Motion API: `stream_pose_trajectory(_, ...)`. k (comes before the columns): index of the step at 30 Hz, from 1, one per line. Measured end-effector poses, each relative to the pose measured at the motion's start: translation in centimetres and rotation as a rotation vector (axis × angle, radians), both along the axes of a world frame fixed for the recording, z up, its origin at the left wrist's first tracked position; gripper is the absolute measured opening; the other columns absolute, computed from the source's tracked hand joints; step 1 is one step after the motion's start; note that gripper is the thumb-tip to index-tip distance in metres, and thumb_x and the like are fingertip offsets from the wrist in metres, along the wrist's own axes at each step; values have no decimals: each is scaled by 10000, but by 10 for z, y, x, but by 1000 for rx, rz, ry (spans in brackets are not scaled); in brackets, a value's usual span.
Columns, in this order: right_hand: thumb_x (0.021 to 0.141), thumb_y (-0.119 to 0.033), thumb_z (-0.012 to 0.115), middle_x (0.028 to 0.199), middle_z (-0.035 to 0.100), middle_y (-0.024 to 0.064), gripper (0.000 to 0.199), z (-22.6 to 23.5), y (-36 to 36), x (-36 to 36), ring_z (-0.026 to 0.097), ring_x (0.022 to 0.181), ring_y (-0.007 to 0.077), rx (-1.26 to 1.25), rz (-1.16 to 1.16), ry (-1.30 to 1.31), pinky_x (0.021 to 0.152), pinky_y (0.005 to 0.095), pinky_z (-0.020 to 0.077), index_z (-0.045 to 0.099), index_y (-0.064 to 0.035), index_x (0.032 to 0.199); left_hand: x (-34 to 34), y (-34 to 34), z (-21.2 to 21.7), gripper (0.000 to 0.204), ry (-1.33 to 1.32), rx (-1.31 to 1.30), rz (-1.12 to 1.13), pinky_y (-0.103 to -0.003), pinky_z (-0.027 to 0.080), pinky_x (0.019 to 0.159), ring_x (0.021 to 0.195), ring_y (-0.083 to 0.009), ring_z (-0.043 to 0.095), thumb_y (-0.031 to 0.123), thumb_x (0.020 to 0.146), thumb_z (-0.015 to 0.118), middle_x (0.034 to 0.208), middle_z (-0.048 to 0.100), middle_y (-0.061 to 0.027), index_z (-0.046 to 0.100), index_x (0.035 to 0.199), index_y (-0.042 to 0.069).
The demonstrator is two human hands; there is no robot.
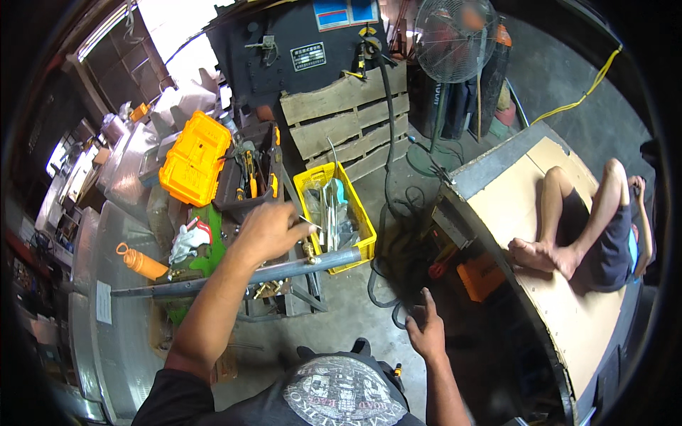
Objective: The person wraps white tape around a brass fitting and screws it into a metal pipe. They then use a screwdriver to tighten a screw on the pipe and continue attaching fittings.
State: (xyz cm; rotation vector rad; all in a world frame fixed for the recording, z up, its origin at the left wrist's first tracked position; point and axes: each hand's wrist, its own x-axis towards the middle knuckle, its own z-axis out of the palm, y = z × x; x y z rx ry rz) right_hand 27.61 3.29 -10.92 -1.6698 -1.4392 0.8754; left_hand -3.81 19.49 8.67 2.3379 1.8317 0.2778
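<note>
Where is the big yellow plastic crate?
In the head view, the yellow plastic crate sits on the floor at centre, right of the left hand and behind the long grey metal pipe.

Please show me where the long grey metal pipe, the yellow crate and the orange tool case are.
long grey metal pipe (284, 270): head view, middle of its length.
yellow crate (366, 228): head view, right side wall.
orange tool case (193, 158): head view, centre of its lid.

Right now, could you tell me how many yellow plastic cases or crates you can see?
2: a closed yellow tool case lying on the cluttered bench at upper left, and an open yellow crate of tools on the floor beside the wooden pallet. Others may be hidden.
</note>
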Motion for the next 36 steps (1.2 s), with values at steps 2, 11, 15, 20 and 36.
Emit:
stream_pose_trajectory(2,834,-58,686,1066,726,190,808,-13,-7,7,724,845,275,-22,-14,9,770,376,572,325,-96,1556,-6,-5,-9,561,119,-284,65,-477,546,769,843,-394,708,557,812,728,833,713,-234,762,892,3)
stream_pose_trajectory(11,837,-84,682,1063,727,189,807,-17,-16,6,718,834,283,-110,-1,-23,750,371,564,321,-99,1559,16,-4,-27,382,194,-321,-393,-460,472,953,1067,-379,634,123,801,647,1077,673,-184,665,1169,18)
stream_pose_trajectory(15,844,-67,687,1053,724,199,810,-14,-7,7,723,853,279,-16,-21,-19,795,380,573,315,-107,1562,14,-17,-23,376,306,-86,-620,-468,411,1036,1156,-311,594,56,753,635,1181,658,-106,691,1125,77)
stream_pose_trajectory(20,830,-77,695,1029,725,189,827,-26,-9,8,710,805,276,-42,-17,-14,766,374,567,316,-109,1564,10,-47,-31,463,257,96,-636,-526,319,1121,1283,-310,490,95,740,652,1325,577,-87,673,1202,108)
stream_pose_trajectory(36,819,-102,682,1064,719,200,819,-23,-7,-3,723,877,308,-126,1,4,759,384,568,326,-99,1556,9,-80,-107,503,-169,606,-199,-560,302,1099,1259,-381,485,317,741,760,1305,567,-168,669,1178,85)
